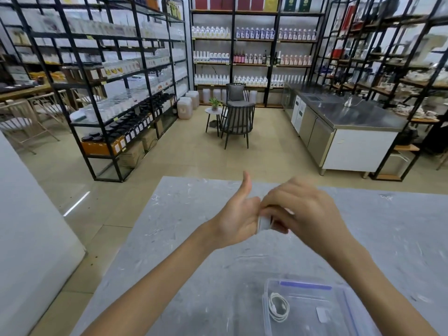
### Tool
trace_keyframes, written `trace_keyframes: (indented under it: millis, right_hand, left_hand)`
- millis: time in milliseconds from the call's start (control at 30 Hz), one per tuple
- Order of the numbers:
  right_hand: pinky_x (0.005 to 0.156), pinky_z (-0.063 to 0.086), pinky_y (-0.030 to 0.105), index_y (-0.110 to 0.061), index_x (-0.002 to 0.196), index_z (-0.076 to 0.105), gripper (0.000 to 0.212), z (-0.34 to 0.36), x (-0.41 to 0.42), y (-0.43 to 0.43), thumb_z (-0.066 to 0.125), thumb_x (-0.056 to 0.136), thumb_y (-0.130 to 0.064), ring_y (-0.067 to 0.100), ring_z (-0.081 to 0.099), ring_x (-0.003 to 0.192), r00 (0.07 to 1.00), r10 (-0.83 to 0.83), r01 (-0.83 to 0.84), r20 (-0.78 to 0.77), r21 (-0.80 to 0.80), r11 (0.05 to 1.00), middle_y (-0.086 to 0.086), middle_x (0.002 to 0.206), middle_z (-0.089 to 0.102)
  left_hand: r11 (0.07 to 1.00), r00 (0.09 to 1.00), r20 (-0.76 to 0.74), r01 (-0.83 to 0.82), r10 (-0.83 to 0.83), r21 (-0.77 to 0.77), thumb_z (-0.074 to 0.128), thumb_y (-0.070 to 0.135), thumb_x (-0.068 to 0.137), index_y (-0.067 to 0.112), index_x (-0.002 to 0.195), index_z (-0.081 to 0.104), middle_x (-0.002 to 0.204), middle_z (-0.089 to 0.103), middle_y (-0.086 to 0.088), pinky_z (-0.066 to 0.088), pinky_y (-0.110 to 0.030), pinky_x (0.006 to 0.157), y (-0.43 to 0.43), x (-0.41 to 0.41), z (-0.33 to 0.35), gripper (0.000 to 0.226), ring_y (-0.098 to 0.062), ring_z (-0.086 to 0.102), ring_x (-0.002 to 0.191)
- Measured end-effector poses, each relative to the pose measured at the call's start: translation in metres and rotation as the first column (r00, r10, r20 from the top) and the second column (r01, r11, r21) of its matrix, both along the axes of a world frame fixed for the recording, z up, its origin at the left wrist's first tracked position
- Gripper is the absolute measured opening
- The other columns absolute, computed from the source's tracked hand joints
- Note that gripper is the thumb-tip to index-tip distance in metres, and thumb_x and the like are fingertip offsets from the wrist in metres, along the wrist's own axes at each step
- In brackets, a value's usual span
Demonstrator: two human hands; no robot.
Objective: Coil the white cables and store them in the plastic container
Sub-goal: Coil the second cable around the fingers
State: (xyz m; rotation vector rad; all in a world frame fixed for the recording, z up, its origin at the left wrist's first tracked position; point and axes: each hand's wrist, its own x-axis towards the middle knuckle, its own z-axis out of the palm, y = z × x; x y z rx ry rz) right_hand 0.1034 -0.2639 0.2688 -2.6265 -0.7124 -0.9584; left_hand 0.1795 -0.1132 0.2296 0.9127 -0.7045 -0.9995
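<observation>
near you a plastic container on the counter, one coiled white cable inside it, farther out your left hand, thumb up, grip round a second white cable, your right hand pinching it

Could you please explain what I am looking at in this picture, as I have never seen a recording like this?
There is no machine here: a person works with bare hands, and the single picture comes from a camera on their head, looking forward and down. In front lies a grey table, with shelves beyond. The left hand, thumb up, and the right hand meet above it around a bunched white cable; the right hand grips it, and how the left holds it is hidden. Near the bottom edge stands a clear container holding one finished coil.
</observation>
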Motion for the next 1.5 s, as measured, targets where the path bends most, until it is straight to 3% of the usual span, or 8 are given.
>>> trace_keyframes:
  millis: [167,367,467,767,1033,1200,1400,1500]
  right_hand:
    - [0.075,0.048,0.016,-0.029,0.077,0.071,0.012,0.000,0.021,-0.013,0.079,0.079,-0.021,0.009,0.065,0.097,0.914,0.173,-0.009,-0.368,0.406,0.914,-0.016,0.097,0.069]
    - [0.051,0.053,0.026,-0.019,0.112,0.058,0.019,-0.029,0.021,-0.007,0.063,0.093,-0.021,0.022,0.061,0.048,0.478,0.647,0.059,-0.594,0.757,0.651,0.004,0.066,0.063]
    - [0.056,0.054,0.026,-0.021,0.115,0.064,0.028,-0.048,0.019,0.001,0.066,0.089,-0.032,0.021,0.062,0.055,0.541,0.622,0.121,-0.566,0.784,0.609,0.004,0.067,0.065]
    - [0.041,0.044,0.028,-0.023,0.099,0.059,0.021,-0.077,0.011,0.020,0.069,0.085,-0.035,0.025,0.056,0.048,0.714,0.573,0.191,-0.403,0.899,0.395,0.011,0.072,0.070]
    - [0.055,0.047,0.013,-0.025,0.094,0.055,0.018,-0.071,0.016,0.045,0.066,0.082,-0.032,0.005,0.061,0.074,0.899,0.398,0.020,-0.180,0.927,0.375,-0.012,0.096,0.064]
    - [0.051,0.042,0.008,-0.014,0.094,0.050,0.021,-0.071,0.022,0.049,0.067,0.083,-0.022,0.002,0.057,0.066,0.884,0.446,-0.031,-0.137,0.937,0.348,-0.012,0.089,0.060]
    - [0.052,0.042,0.008,0.000,0.095,0.049,0.017,-0.080,0.028,0.046,0.061,0.084,-0.006,0.000,0.058,0.067,0.897,0.419,-0.028,-0.141,0.928,0.371,-0.002,0.089,0.058]
    - [0.064,0.047,0.012,0.001,0.092,0.048,0.014,-0.085,0.031,0.044,0.059,0.084,-0.002,-0.001,0.058,0.074,0.911,0.386,-0.025,-0.142,0.918,0.397,-0.006,0.086,0.057]
  left_hand:
    - [0.997,0.997,0.068,0.014,-0.019,0.074,-0.001,0.074,0.088,0.003,0.126,0.054,0.084,0.046,-0.014,0.046,-0.043,0.094,0.000,-0.005,0.004,0.097,-0.031,0.059,0.092]
    - [0.978,0.965,0.236,0.065,-0.112,0.199,0.034,0.027,0.104,-0.005,0.118,0.050,0.085,0.053,-0.009,0.052,-0.042,0.091,0.015,-0.002,-0.006,0.038,-0.032,0.061,0.094]
    - [0.962,0.919,0.378,0.007,-0.113,0.272,0.045,0.002,0.099,-0.002,0.102,0.058,0.091,0.066,-0.010,0.055,-0.037,0.091,0.021,0.001,-0.014,0.013,-0.028,0.066,0.094]
    - [0.865,0.807,0.580,-0.210,-0.111,0.456,0.060,0.000,0.091,-0.003,0.093,0.067,0.082,0.073,-0.010,0.055,-0.028,0.086,0.022,0.004,-0.006,0.008,-0.024,0.073,0.090]
    - [0.841,0.599,0.798,-0.463,0.065,0.279,0.061,-0.005,0.083,0.040,0.058,0.062,0.053,0.060,0.023,0.038,-0.003,0.052,0.027,-0.003,0.015,0.051,0.007,0.057,0.051]
    - [0.839,0.570,0.805,-0.509,0.163,0.191,0.062,-0.002,0.075,0.017,0.059,0.055,0.052,0.049,0.015,0.034,-0.013,0.051,0.029,-0.002,0.003,0.026,0.000,0.042,0.048]
    - [0.835,0.574,0.781,-0.535,0.245,0.131,0.062,-0.005,0.077,0.033,0.059,0.054,0.053,0.052,0.019,0.036,-0.013,0.053,0.025,-0.001,-0.013,0.043,0.001,0.046,0.051]
    - [0.826,0.606,0.744,-0.548,0.281,0.135,0.062,0.002,0.078,0.001,0.064,0.055,0.059,0.047,-0.012,0.034,-0.032,0.057,0.020,0.000,-0.023,0.016,-0.018,0.041,0.060]
